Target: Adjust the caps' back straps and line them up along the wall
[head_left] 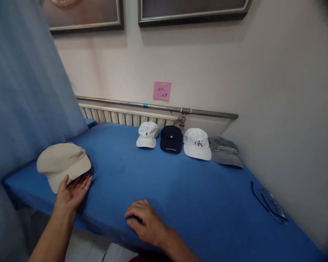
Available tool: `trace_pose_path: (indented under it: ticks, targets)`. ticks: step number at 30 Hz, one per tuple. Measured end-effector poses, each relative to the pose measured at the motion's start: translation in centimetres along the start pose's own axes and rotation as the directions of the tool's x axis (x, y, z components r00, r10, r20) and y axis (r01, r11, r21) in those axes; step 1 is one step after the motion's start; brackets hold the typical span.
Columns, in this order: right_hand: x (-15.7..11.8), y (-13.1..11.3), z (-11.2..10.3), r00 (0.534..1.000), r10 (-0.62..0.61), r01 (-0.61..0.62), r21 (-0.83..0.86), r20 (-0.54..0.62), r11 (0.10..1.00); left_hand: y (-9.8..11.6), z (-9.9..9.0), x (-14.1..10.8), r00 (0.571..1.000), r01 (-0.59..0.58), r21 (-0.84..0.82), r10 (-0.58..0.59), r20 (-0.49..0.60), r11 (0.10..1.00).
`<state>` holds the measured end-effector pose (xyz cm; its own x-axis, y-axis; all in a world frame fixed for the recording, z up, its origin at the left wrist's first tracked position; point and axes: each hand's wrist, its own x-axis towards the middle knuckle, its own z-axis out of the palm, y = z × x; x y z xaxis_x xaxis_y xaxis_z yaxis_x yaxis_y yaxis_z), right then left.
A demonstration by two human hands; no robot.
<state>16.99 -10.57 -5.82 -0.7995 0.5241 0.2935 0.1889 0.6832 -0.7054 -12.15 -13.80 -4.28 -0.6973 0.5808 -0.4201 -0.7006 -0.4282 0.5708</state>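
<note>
At the left, a beige baseball cap (64, 156) with a small logo lies on the blue sheet, its brim turned toward me. My left hand (72, 193) is palm up at the brim, with the thumb overlapping the brim edge and the fingers stretched out just below it. No firm grip on the cap shows. Near the front edge of the bed, my right hand (144, 222) rests with loosely bent fingers, the thumb apart from them, holding nothing.
Along the back stand a white cap (147, 135), a dark navy cap (171, 140), a white cap with black letters (196, 143) and a grey cap (225, 153). Eyeglasses (269, 205) lie at right on the blue sheet (120, 174). A curtain (24, 87) hangs left.
</note>
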Motion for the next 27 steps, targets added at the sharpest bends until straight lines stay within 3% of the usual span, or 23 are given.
trace_pose_path:
  ticks: [5,10,11,13,15,16,18,20,22,23,24,25,26,27]
  targets:
    - [-0.8,-0.3,-0.6,1.0,-0.01,0.01,-0.083,-0.003,0.997,0.4,0.8,0.8,0.995,-0.054,-0.006,0.054,0.079,0.999]
    - [-2.9,-1.3,-0.7,0.999,-0.026,0.028,-0.047,0.034,0.998,-1.0,0.0,-0.6,0.977,-0.062,0.031,0.054,0.205,0.998]
    - [-3.6,-1.3,-0.9,1.0,-0.01,0.011,-0.028,0.019,1.0,-1.4,-0.3,-1.1,0.971,-0.062,0.036,0.052,0.231,0.997]
    - [-5.3,-0.5,-1.8,0.987,0.112,-0.121,-0.074,-0.118,0.99,-1.8,-0.7,-1.8,0.96,-0.061,0.055,0.043,0.276,0.997]
    - [-7.0,1.0,-3.5,0.9,0.261,-0.361,-0.259,-0.35,0.896,-2.0,-0.8,-2.3,0.955,-0.057,0.079,0.031,0.296,0.995]
    - [-7.7,1.8,-4.4,0.851,0.319,-0.479,-0.369,-0.417,0.796,-2.0,-0.8,-2.5,0.954,-0.057,0.088,0.028,0.297,0.995]
    - [-8.8,3.1,-6.0,0.75,0.416,-0.656,-0.493,-0.515,0.571,-2.0,-0.6,-2.7,0.956,-0.052,0.092,0.023,0.291,0.994]
    - [-9.1,3.1,-6.4,0.702,0.474,-0.712,-0.532,-0.531,0.458,-2.0,-0.3,-2.8,0.955,-0.051,0.084,0.024,0.295,0.995]
    - [-8.6,1.4,-5.3,0.741,0.517,-0.669,-0.542,-0.429,0.509,-1.9,-0.1,-3.0,0.953,-0.054,0.076,0.029,0.301,0.996]
    - [-8.2,0.0,-4.3,0.805,0.502,-0.589,-0.53,-0.317,0.61,-1.9,-0.1,-3.0,0.953,-0.054,0.076,0.029,0.303,0.996]
    - [-7.8,-1.5,-3.4,0.899,0.404,-0.433,-0.487,-0.169,0.759,-1.9,-0.1,-3.0,0.952,-0.054,0.08,0.027,0.305,0.995]
    - [-7.4,-3.0,-2.5,0.973,0.232,-0.209,-0.384,0.015,0.899,-1.9,-0.1,-3.0,0.951,-0.054,0.085,0.026,0.308,0.995]
    - [-7.1,-4.3,-2.0,0.974,0.025,0.023,-0.208,0.226,0.978,-1.9,-0.1,-3.0,0.95,-0.056,0.091,0.025,0.311,0.994]
    - [-6.8,-5.1,-1.8,0.941,-0.091,0.107,-0.03,0.326,0.994,-1.9,-0.2,-3.0,0.949,-0.057,0.096,0.024,0.313,0.994]
